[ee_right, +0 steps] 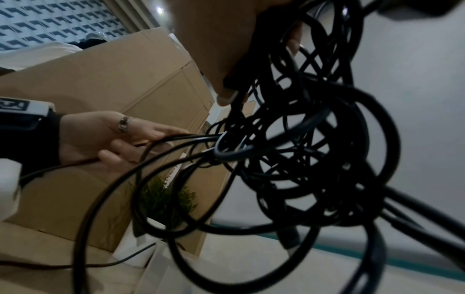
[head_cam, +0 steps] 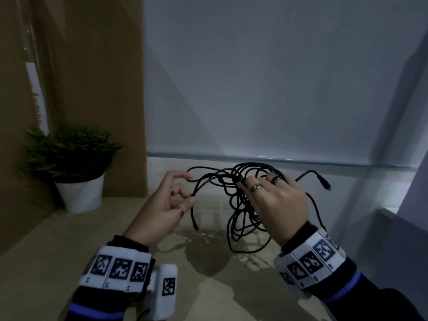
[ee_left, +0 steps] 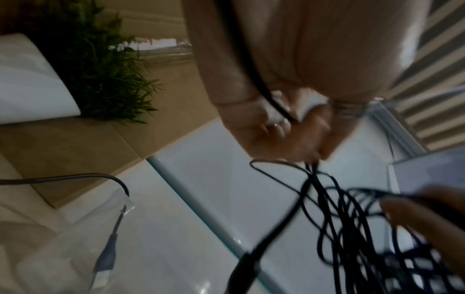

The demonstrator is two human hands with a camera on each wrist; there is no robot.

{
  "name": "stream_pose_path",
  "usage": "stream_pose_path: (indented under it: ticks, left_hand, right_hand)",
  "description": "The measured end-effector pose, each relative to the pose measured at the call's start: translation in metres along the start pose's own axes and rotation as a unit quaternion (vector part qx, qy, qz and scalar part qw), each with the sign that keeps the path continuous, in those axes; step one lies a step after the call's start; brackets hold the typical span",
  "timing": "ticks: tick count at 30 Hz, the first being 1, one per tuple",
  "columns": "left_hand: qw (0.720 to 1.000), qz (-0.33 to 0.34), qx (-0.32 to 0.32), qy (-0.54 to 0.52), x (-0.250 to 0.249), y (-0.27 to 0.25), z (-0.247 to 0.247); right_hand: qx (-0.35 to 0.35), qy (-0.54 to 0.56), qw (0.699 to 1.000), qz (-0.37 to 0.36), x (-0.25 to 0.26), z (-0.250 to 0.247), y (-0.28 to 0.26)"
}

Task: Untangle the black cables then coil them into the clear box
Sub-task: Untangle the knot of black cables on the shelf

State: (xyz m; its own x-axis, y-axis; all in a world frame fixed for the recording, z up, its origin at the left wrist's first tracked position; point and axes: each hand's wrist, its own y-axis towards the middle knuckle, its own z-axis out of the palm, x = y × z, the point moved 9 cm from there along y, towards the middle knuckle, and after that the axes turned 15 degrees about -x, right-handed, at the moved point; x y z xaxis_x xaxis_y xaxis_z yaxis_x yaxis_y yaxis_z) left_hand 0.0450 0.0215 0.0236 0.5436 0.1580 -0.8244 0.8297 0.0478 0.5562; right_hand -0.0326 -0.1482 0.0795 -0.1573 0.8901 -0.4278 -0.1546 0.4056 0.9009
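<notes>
Black cables (head_cam: pixel 240 205) hang as one knotted bundle at centre frame, gripped from above by the right hand (head_cam: pixel 275 202). Left of it, the left hand (head_cam: pixel 166 205) pinches one strand. Untangling has barely begun; coiling remains, the clear box unidentifiable.

No words, brands or numbers can be read anywhere. The only signs are square black-and-white coded markers — on the white left wristband (head_cam: pixel 119 269), on the white block (head_cam: pixel 168 286) hanging beside it, and on the white right wristband (head_cam: pixel 310 258). Tiny marks sit under each marker, too small to make out. A strip on the cardboard (head_cam: pixel 34 86) at far left is blurred — nothing legible.
</notes>
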Motion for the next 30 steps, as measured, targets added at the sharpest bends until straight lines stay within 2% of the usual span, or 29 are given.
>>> stream_pose_path:
  ticks: [4,7,9,12,18,21,24,25,27,30]
  left_hand:
    - [0.98,0.13,-0.043,0.147,-0.016,-0.002,-0.005]
    - [0.962,0.18,-0.082,0.189,-0.021,-0.002,-0.008]
    - [0.947,0.197,-0.133,0.215,-0.024,-0.002,-0.014]
    - [0.944,0.18,-0.188,0.203,-0.03,-0.005,-0.023]
    - [0.949,0.131,-0.213,0.193,-0.024,-0.003,-0.031]
    - [0.946,0.099,-0.2,0.233,-0.006,0.004,-0.035]
    - [0.951,0.062,-0.142,0.267,0.015,0.011,-0.029]
    - [0.952,0.052,-0.129,0.273,0.02,0.012,-0.027]
    - [0.953,0.042,-0.126,0.271,0.025,0.013,-0.025]
    - [0.956,0.035,-0.127,0.26,0.027,0.013,-0.023]
  right_hand:
    - [-0.022,0.013,0.999,-0.02,0.013,-0.005,0.005]
    - [-0.033,0.039,0.998,-0.036,0.028,-0.01,0.007]
    - [-0.047,0.055,0.997,-0.038,0.036,-0.014,0.009]
    - [-0.067,0.077,0.994,-0.04,0.044,-0.019,0.014]
    - [-0.049,0.169,0.981,-0.086,0.073,-0.019,0.009]
    - [-0.014,0.234,0.964,-0.125,0.092,-0.016,-0.001]
    - [0.052,0.294,0.944,-0.14,0.103,-0.012,-0.007]
    - [0.075,0.31,0.94,-0.12,0.101,-0.011,-0.007]
    - [0.103,0.337,0.935,-0.031,0.086,-0.01,-0.002]
    - [0.114,0.376,0.9,0.188,0.038,-0.009,0.005]
